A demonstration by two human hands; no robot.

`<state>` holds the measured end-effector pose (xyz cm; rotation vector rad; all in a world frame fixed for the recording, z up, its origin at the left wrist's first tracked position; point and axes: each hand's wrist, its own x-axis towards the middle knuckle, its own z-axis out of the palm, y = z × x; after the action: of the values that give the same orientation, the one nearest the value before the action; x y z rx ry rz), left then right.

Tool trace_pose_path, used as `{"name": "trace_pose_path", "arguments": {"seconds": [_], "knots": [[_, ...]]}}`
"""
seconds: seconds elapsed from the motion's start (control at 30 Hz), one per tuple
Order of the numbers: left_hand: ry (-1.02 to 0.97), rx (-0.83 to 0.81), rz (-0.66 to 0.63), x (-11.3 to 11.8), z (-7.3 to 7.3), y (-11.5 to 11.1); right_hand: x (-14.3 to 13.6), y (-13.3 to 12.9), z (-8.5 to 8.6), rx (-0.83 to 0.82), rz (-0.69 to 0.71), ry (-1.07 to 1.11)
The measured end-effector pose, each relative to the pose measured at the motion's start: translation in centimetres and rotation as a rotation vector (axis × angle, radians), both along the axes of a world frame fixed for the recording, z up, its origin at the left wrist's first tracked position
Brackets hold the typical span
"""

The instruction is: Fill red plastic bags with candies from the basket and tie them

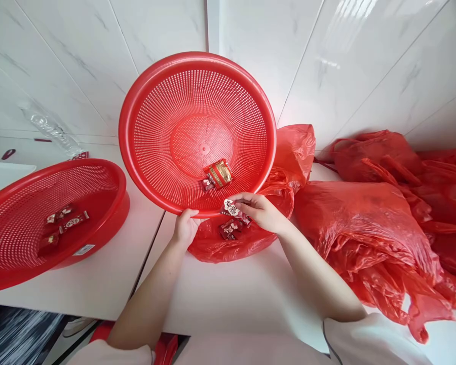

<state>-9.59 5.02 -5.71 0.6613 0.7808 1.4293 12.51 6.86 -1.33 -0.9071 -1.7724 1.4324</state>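
Observation:
My left hand (186, 228) grips the near rim of a red plastic colander (155, 121), which is tilted up with its inside facing me. A gold and red packet (218, 174) and a small dark red packet (207, 184) lie inside it. Between the fingers of my right hand (264, 212) is a dark red candy packet (231, 207) with a white label, just over the colander's near rim. Below sits an open red plastic bag (220, 251) with several similar dark red packets (231, 229) in it.
A second red colander (110, 182) with several packets (74, 221) stands on the left. Filled red plastic bags (361, 213) crowd the right side. A clear plastic bottle (51, 126) lies by the tiled wall (258, 30). A dark seam crosses the white table (228, 299).

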Motion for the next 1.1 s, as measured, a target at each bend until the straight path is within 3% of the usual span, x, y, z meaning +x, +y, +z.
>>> {"name": "trace_pose_path", "arguments": {"seconds": [1.1], "knots": [[0.003, -0.006, 0.010, -0.20, -0.40, 0.20, -0.05, -0.07, -0.02, -0.030, 0.050, 0.022]]}}
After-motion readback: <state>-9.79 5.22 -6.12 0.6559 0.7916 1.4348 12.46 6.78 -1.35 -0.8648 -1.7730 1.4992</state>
